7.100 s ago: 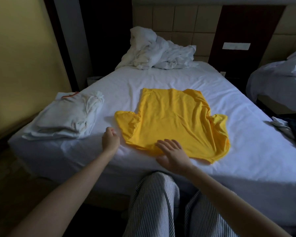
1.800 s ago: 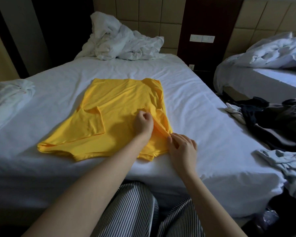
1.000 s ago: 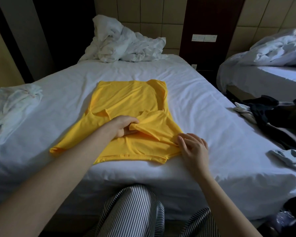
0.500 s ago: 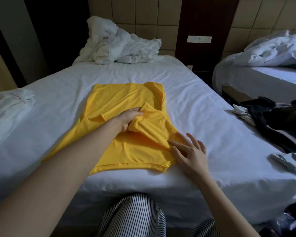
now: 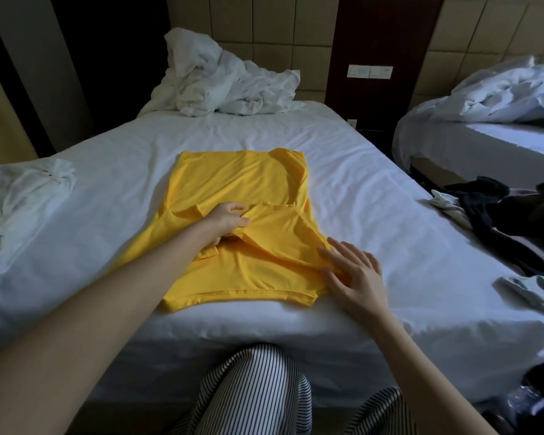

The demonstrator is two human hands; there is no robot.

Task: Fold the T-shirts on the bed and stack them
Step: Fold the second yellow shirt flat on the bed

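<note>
A yellow T-shirt [image 5: 242,189] lies partly folded in the middle of the white bed [image 5: 374,215], its hem toward me. My left hand [image 5: 228,219] reaches across it and grips the right sleeve, which is drawn inward over the body of the shirt. My right hand [image 5: 354,273] lies flat with spread fingers on the shirt's near right edge. A stack of folded white T-shirts [image 5: 22,202] sits at the bed's left side.
A crumpled white duvet [image 5: 220,86] is bunched at the head of the bed. A second bed [image 5: 490,133] stands to the right. Dark clothes [image 5: 515,221] and a pale garment [image 5: 534,293] lie at the right edge. My striped trousers [image 5: 258,390] touch the bed's near side.
My left hand has pulled the right sleeve further inward over the shirt. My right hand has opened and flattened on the shirt's right edge.
</note>
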